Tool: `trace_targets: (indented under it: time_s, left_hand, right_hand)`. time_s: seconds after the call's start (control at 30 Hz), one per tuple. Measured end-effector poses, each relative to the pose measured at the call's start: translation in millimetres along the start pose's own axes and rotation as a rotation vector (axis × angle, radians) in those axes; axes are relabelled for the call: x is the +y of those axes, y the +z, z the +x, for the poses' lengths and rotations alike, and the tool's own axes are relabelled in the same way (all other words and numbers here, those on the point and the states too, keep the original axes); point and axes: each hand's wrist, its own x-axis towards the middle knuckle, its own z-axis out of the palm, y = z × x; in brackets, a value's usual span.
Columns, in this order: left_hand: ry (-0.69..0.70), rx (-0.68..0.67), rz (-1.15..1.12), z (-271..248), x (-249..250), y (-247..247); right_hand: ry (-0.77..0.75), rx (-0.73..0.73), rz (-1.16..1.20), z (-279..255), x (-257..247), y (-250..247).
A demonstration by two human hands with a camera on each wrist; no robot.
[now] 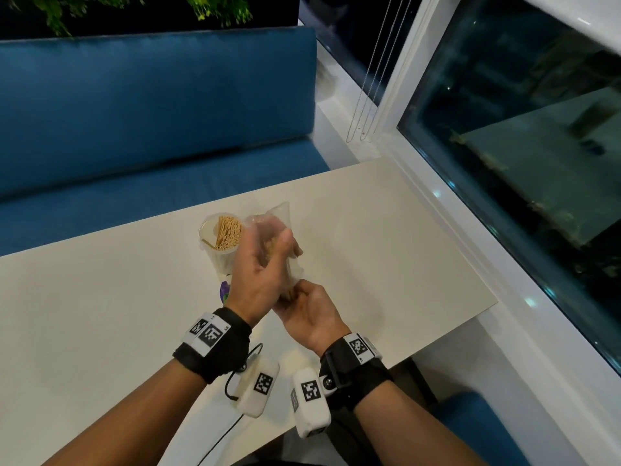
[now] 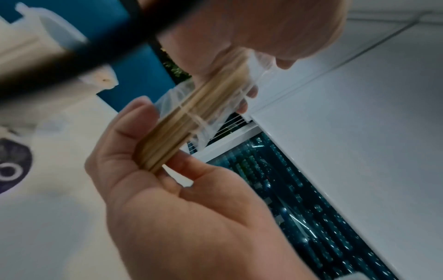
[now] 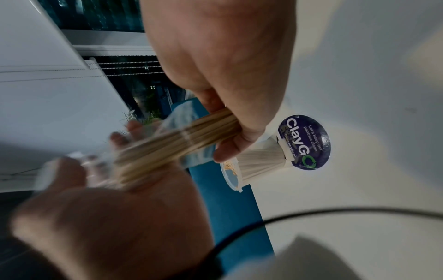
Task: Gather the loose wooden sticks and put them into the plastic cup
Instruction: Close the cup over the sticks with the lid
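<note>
A ribbed plastic cup (image 1: 220, 242) stands on the white table (image 1: 100, 314), with many wooden sticks upright inside it. Just right of the cup, both hands hold a tight bundle of sticks (image 2: 189, 117) above the table. My left hand (image 1: 267, 260) grips the clear plastic bag (image 1: 280, 213) that sleeves the bundle's far part. My right hand (image 1: 302, 302) curls round the bare near end of the bundle (image 3: 210, 123). The right wrist view has the cup (image 3: 261, 161) behind the fingers. No loose sticks show on the table.
A round purple ClayGo sticker (image 3: 304, 141) lies on the table beside the cup's base. A blue padded bench (image 1: 151, 112) runs behind the table. A white sill and a dark window (image 1: 521, 169) border the table's right edge.
</note>
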Motion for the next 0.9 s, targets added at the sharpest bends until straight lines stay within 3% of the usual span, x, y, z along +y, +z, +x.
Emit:
trace_targets:
  time_s: [0.3,0.63,0.9]
  left_hand:
    - [-0.116,0.052,-0.031,-5.8,-6.0,-1.0]
    - [-0.236,0.291,-0.224,22.3,-6.8,-17.9]
    - [-0.208,0.375,-0.277,25.9,-8.0,-22.6]
  right_hand:
    - [0.002,-0.009,0.005,5.2,5.9,-1.6]
    - [-0.107,-0.083,-0.051,4.2,4.0,1.4]
    - [-0.103,-0.139,-0.084,0.3,5.3,6.7]
